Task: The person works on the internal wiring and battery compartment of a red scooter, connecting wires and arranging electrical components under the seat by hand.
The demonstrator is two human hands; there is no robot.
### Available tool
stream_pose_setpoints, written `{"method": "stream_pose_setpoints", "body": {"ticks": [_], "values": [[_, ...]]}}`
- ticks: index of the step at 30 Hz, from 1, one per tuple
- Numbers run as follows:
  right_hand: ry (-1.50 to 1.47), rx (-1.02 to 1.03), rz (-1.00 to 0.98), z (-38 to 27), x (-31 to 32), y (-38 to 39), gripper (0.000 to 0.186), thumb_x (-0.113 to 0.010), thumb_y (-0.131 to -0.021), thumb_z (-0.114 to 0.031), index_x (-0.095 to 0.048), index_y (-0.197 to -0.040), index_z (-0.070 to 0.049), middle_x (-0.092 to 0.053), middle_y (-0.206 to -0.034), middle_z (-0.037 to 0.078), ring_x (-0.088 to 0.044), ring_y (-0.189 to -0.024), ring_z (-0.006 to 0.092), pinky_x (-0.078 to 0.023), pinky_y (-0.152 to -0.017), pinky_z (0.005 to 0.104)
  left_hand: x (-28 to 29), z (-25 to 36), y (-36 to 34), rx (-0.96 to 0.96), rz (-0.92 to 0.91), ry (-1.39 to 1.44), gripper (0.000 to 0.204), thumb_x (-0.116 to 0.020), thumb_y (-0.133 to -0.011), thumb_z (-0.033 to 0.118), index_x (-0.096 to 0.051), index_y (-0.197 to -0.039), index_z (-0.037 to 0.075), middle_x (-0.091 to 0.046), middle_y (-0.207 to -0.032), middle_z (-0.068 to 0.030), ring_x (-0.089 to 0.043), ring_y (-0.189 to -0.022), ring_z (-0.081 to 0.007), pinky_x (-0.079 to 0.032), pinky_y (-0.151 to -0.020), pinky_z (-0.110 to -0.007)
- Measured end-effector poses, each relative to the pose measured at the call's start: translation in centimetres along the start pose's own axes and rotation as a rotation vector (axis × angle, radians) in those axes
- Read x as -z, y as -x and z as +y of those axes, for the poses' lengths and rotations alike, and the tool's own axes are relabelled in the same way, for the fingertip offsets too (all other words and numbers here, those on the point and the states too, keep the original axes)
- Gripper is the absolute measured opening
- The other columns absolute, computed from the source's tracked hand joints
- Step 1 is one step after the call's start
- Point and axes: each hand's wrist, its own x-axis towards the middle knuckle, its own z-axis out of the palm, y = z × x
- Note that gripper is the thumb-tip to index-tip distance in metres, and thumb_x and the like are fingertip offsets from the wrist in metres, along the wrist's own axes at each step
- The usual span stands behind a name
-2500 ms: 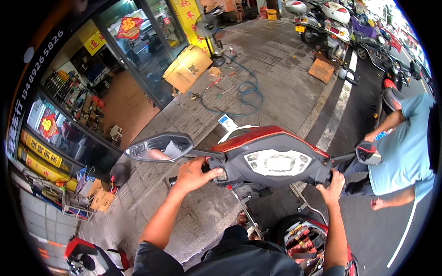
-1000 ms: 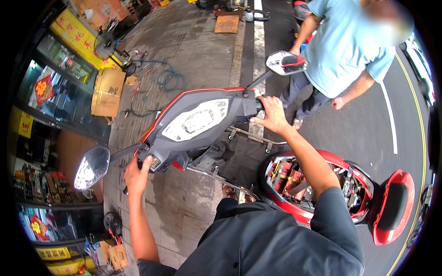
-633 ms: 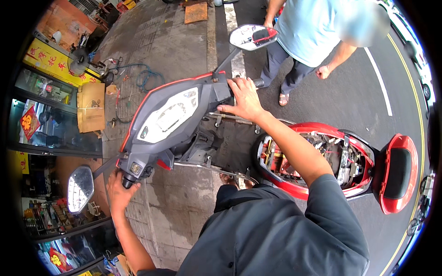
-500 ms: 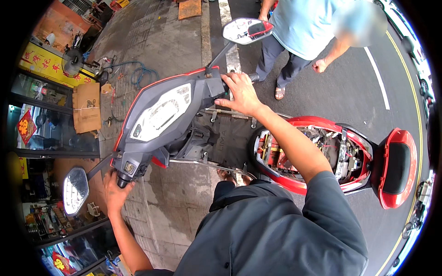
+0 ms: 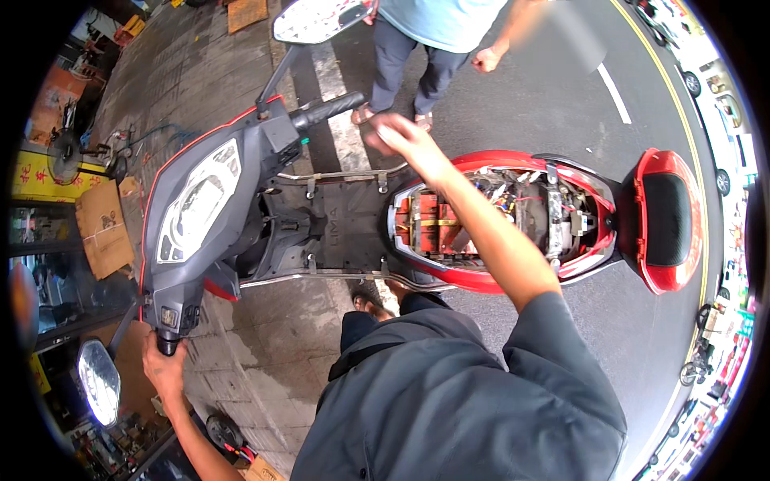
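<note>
Scooter: the red and grey scooter [image 5: 395, 218] spans the view from 9 to 3 o'clock, its front over paving and its tail over the road.
Left hand: at 8 o'clock, the left hand [image 5: 165, 370] has its fingers curled around the black left grip [image 5: 167, 345].
Right hand: the right hand [image 5: 407, 146], blurred, is just past 12 o'clock, raised apart from the right grip [image 5: 329, 111] at 11; I cannot tell whether its fingers are spread or pressed together.
Headlight: a clear headlight [image 5: 200, 203] at 9 o'clock, between the grips.
Footboard: a black footboard [image 5: 333, 234], just off centre toward 9.
Bay: an open bay [image 5: 496, 159] at 3 o'clock, wires and red blocks [image 5: 435, 212] exposed.
Tail: a red tailpiece with a black pad [image 5: 667, 218], far out at 3.
Mirrors: the left mirror [image 5: 99, 381] at 8, the right mirror [image 5: 318, 20] between 11 and 12.
Bystander: a person in a light blue shirt [image 5: 439, 22], near 12, one hand [image 5: 486, 60] closed at 1.
Paving: a carton [image 5: 105, 230] at 9; a fan [image 5: 64, 156] between 9 and 10.
</note>
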Motion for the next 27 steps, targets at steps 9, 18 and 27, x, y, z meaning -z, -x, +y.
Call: {"method": "stream_pose_setpoints", "body": {"ticks": [9, 18, 27], "values": [[0.528, -0.777, 0.431, 26.6, 9.3, 38.8, 0.045, -0.066, -0.08, -0.046, -0.068, -0.088, -0.001, -0.068, -0.076, 0.016, -0.068, -0.075, 0.0276, -0.052, -0.071, 0.0396, -0.9, -1.7, 0.0, -0.033, -0.023, 0.02, 0.064, -0.078, -0.07, 0.023, -0.053, -0.124, -0.003, -0.053, -0.127, -0.0215, -0.05, -0.118, -0.0415, -0.039, -0.099, -0.046], [0.546, -1.118, 0.532, 24.7, 9.9, 56.6, 0.028, -0.067, -0.088, -0.035, -0.067, -0.09, -0.007, -0.065, -0.066, 0.003, -0.057, -0.055, 0.0118, -0.047, -0.05, 0.0276, 0.0, -0.7, 0.6, -0.082, 0.01, 0.0, 0.055, -0.076, -0.071, 0.033, -0.059, -0.112, 0.0, -0.06, -0.105, -0.0194, -0.06, -0.097, -0.0402, -0.045, -0.083, -0.048], [0.45, -0.816, 0.51, 22.5, 7.0, 52.1, 0.042, -0.066, -0.085, -0.044, -0.068, -0.103, -0.006, -0.072, -0.085, 0.008, -0.068, -0.08, 0.0226, -0.053, -0.075, 0.0351, -3.4, -2.2, 2.3, -0.203, 0.358, -0.037, 0.061, -0.073, -0.081, 0.031, -0.05, -0.13, 0.004, -0.052, -0.129, -0.0218, -0.049, -0.119, -0.0401, -0.04, -0.097, -0.047]]}}
